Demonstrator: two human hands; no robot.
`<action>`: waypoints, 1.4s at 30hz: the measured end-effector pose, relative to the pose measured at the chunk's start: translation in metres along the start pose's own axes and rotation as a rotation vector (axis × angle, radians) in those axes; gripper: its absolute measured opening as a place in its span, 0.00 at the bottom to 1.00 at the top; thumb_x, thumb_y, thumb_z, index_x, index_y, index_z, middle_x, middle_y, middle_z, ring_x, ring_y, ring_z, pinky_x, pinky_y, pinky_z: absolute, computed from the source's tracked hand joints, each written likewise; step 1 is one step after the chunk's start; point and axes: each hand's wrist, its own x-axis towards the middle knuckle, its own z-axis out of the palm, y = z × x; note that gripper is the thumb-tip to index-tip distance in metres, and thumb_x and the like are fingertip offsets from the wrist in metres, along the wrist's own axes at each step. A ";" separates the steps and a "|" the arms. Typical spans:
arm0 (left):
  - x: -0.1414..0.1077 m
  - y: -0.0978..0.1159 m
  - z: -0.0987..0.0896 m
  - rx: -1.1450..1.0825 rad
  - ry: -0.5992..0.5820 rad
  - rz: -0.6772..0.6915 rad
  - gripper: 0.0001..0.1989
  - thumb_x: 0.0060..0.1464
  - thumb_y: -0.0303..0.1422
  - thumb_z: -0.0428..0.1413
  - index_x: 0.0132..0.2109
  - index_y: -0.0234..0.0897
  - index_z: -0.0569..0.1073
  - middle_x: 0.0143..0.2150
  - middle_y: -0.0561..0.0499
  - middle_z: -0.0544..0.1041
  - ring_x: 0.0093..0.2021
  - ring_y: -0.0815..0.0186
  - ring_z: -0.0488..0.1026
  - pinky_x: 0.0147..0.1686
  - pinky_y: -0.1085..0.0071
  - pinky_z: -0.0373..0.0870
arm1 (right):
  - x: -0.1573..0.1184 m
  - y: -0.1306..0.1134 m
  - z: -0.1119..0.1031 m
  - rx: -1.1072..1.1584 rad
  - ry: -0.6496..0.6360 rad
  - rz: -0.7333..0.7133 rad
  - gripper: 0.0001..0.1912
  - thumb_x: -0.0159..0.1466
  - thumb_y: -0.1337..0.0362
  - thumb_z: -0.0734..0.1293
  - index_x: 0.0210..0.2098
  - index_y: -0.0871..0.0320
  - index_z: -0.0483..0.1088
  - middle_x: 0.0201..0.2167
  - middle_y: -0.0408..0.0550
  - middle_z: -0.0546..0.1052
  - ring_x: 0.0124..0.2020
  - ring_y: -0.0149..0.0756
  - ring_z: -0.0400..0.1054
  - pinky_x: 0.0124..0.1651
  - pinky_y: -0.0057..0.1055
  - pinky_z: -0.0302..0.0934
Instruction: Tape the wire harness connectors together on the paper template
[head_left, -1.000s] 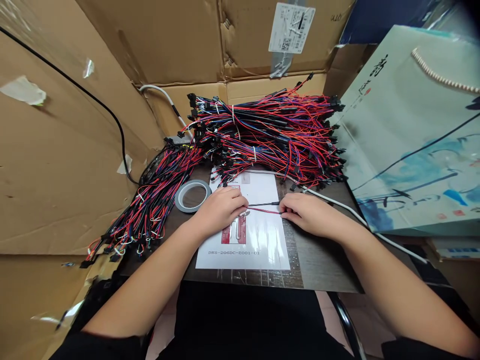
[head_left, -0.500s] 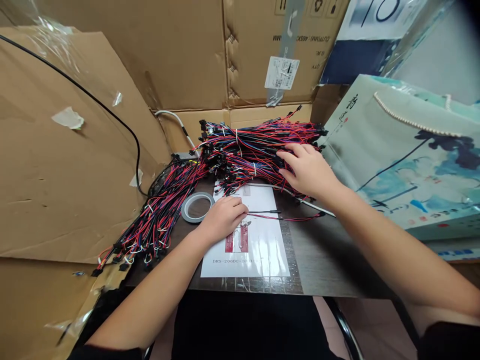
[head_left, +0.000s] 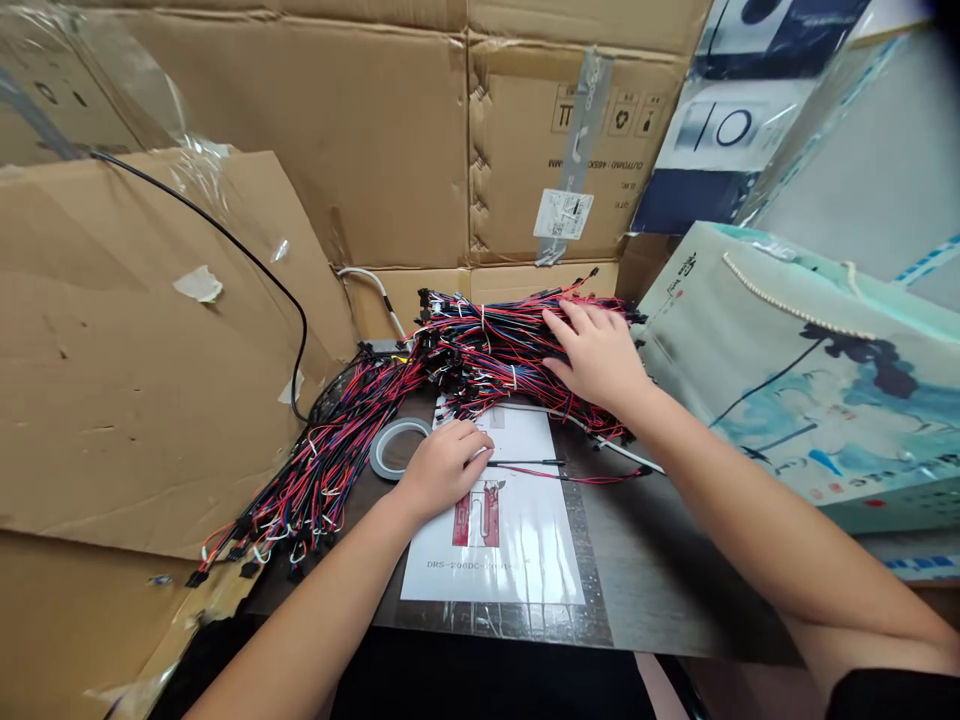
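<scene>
My left hand rests on a printed sheet, its fingers closed on one end of a thin wire harness. The harness's red and black wires run out to the right, ending in a small black connector over the dark table. My right hand lies over the right part of a heap of tied wire bundles, fingers spread, with no wire visibly gripped. Another bundle of wires spills down to the left. Beside my left hand sits a roll of grey tape.
Cardboard boxes wall off the back, and a cardboard panel stands at left. A pale blue gift bag stands at right. A white cable crosses the dark table behind the harness; a black cable hangs along the panel.
The camera view has tilted up, so everything sits lower in the picture. My right hand has shifted slightly left and farther up the wire heap. My left hand keeps its place on the sheet.
</scene>
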 end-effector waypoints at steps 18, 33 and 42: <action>-0.001 0.003 0.011 0.217 -0.215 0.086 0.10 0.65 0.34 0.51 0.46 0.41 0.77 0.39 0.48 0.75 0.42 0.62 0.71 0.44 0.62 0.63 | 0.099 -0.015 0.010 -0.076 -0.181 -0.181 0.31 0.61 0.42 0.65 0.47 0.63 0.73 0.47 0.60 0.75 0.54 0.55 0.62 0.58 0.48 0.51; -0.007 0.014 0.002 -0.143 -0.393 0.154 0.08 0.53 0.28 0.60 0.39 0.44 0.80 0.34 0.56 0.76 0.39 0.68 0.73 0.48 0.67 0.60 | 0.111 -0.003 -0.004 -0.002 -0.326 -0.263 0.27 0.58 0.49 0.64 0.52 0.58 0.71 0.44 0.54 0.76 0.43 0.45 0.69 0.41 0.36 0.56; -0.005 0.018 0.002 -0.119 -0.330 0.080 0.15 0.60 0.45 0.56 0.45 0.41 0.78 0.40 0.50 0.75 0.44 0.62 0.71 0.50 0.64 0.62 | 0.112 0.017 -0.073 -0.078 -0.103 -0.237 0.24 0.60 0.51 0.63 0.51 0.58 0.69 0.45 0.56 0.75 0.47 0.49 0.65 0.43 0.40 0.57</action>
